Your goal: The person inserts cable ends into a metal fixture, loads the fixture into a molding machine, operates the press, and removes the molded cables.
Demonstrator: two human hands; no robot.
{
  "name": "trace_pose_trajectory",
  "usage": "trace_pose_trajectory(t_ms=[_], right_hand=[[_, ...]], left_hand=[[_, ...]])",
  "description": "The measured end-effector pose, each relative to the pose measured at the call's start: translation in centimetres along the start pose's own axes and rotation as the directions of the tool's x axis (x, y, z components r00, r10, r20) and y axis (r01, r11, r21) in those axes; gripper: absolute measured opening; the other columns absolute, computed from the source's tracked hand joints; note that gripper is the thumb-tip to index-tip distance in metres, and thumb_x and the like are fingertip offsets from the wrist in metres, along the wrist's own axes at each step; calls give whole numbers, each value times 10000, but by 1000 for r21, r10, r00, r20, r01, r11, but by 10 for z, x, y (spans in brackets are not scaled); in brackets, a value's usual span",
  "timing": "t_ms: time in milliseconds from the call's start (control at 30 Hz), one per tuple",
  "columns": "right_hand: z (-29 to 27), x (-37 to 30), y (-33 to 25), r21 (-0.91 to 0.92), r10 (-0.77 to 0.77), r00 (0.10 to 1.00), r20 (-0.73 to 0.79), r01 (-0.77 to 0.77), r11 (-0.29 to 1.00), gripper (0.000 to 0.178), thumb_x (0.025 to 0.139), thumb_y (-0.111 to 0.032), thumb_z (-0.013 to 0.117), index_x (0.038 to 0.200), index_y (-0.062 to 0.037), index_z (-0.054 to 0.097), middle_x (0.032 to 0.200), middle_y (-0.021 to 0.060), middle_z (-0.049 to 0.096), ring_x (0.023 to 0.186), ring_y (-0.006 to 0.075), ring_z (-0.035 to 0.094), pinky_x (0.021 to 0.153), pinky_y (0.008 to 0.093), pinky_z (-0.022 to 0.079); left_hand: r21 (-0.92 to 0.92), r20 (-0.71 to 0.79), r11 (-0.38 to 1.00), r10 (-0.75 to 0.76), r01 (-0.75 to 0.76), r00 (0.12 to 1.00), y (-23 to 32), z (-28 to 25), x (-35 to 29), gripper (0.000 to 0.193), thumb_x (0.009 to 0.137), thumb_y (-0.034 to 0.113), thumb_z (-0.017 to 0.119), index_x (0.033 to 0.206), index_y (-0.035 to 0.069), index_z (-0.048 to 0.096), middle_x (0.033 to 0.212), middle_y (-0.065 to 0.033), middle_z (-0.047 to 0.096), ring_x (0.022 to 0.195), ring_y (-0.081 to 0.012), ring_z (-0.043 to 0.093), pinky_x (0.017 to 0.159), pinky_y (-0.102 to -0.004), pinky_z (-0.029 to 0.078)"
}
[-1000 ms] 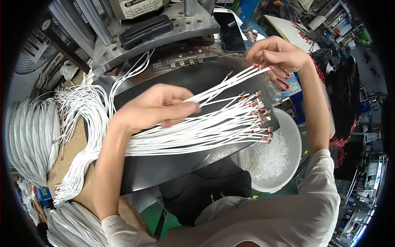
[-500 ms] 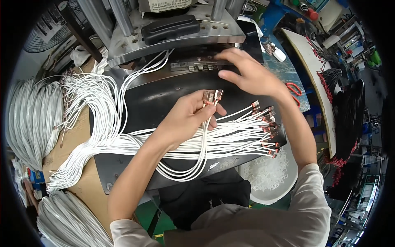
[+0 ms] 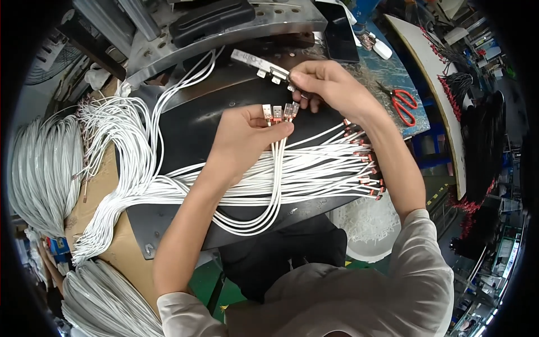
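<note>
My left hand (image 3: 241,140) pinches several white USB cables (image 3: 276,185) just below their metal plugs, which stand up side by side in a row. The cables loop down over the near edge of the black machine bed. Up and to the right, my right hand (image 3: 331,84) grips one end of a narrow metal bar (image 3: 258,63) with small notched blocks along its near edge. That bar is lifted off the bed, tilted, and apart from the plugs. Beneath my hands spreads a bundle of white cables (image 3: 314,174), its plugs with orange-red parts pointing right.
A steel press plate (image 3: 275,25) with a black handle (image 3: 213,19) overhangs the far side. Red-handled scissors (image 3: 404,106) lie on the blue bench at right. Below sits a white basin (image 3: 373,230) of clear scraps. Coiled cables (image 3: 45,168) crowd the left.
My right hand has taken hold of the metal bar and raised it from the bed. In my left hand the plugs are now fanned into a row. The view has shifted slightly.
</note>
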State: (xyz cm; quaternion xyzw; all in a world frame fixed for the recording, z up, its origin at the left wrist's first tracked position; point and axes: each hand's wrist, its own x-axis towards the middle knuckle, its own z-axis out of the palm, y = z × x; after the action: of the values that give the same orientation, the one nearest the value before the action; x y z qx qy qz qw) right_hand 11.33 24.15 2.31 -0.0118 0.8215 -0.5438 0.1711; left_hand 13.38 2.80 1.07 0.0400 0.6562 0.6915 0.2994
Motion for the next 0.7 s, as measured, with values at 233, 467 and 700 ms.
trace_pose_trajectory(t_ms=[233, 467, 700], right_hand=[[14, -1, 8, 228, -172, 985, 10, 166, 960, 315, 1029, -305, 552, 1071, -4, 634, 842, 2, 629, 705, 61, 560, 581, 208, 450], [10, -12, 1, 171, -133, 991, -4, 131, 977, 309, 1015, -290, 574, 1067, 3, 657, 815, -13, 622, 672, 37, 537, 534, 197, 388], [10, -12, 1, 156, -126, 992, 17, 122, 980, 258, 937, -205, 684, 1082, 7, 665, 808, -4, 661, 658, 23, 552, 511, 183, 350]], left_hand=[[30, -8, 999, -34, 34, 999, 4, 1, 4, 174, 860, 61, 758, 1013, -13, 723, 861, -37, 703, 754, -67, 623, 674, -220, 500], [-17, 10, 999, -34, 34, 999, 1, -3, 2, 193, 869, 94, 761, 1033, 2, 719, 882, -28, 707, 766, -67, 635, 711, -222, 516], [-45, -13, 999, 7, -7, 1000, -1, -4, 3, 202, 889, 119, 747, 1039, -7, 699, 878, -46, 701, 767, -88, 643, 713, -222, 526]])
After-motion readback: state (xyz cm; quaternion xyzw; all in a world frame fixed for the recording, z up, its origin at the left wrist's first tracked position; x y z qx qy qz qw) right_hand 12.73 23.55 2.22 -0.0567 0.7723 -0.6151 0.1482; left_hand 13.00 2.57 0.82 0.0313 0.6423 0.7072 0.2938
